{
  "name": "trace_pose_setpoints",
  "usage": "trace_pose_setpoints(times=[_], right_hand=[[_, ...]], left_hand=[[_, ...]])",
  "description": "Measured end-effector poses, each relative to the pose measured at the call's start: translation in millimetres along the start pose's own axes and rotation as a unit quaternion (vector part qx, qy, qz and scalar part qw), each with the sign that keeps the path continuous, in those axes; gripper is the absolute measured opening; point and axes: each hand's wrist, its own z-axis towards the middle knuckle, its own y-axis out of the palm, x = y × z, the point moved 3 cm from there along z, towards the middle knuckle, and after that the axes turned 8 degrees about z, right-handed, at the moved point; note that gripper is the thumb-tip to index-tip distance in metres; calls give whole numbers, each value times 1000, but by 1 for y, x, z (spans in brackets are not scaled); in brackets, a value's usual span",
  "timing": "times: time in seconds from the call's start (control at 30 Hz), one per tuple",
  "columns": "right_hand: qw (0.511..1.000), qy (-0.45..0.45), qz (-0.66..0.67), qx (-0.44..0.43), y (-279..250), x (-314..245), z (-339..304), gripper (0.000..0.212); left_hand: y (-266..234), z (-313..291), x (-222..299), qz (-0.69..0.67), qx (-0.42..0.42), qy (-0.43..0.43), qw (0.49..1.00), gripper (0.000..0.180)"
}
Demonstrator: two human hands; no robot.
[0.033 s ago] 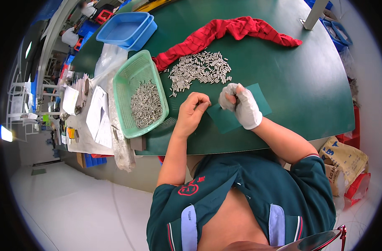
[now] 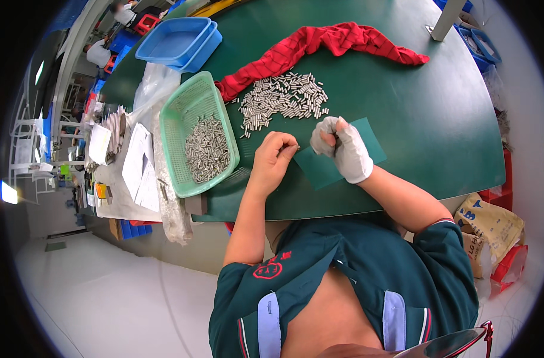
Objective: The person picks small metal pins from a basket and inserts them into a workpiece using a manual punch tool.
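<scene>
My bare left hand is raised over the near part of the green table, thumb and forefinger pinched together. A tiny dark bit shows at the fingertips, too small to name. To its right, my right hand wears a white glove that leaves some fingertips bare. Its fingers are curled closed, and whatever they hold is hidden. Beneath the right hand lies a flat green sheet. Beyond both hands, short silvery metal pins are spread in a loose pile. More pins fill the lower part of a light green plastic basket on the left.
A twisted red checked cloth curves behind the pile. Nested blue trays stand at the far left. Papers and plastic wrap lie left of the basket. A metal post rises at the far right edge. Sacks sit right of the table.
</scene>
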Motion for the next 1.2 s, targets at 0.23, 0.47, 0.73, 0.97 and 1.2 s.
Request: trace_pose_setpoints(times=[0.23, 0.47, 0.73, 0.97, 1.2], right_hand=[[998, -3, 50, 22, -6, -8, 7, 55], [996, -14, 78, 38, -8, -10, 4, 53], [994, 0, 99, 50, -7, -13, 8, 52], [985, 36, 167, 37, -13, -9, 11, 50], [982, 57, 175, 34, -12, -6, 8, 51]], left_hand=[[19, 3, 23, 379, -61, 119, 916, 10], [37, 4, 21, 378, -83, 108, 916, 10], [30, -4, 17, 326, -40, 65, 942, 17], [32, -6, 12, 317, -11, 72, 946, 12], [34, -8, 12, 310, -8, 58, 949, 10]])
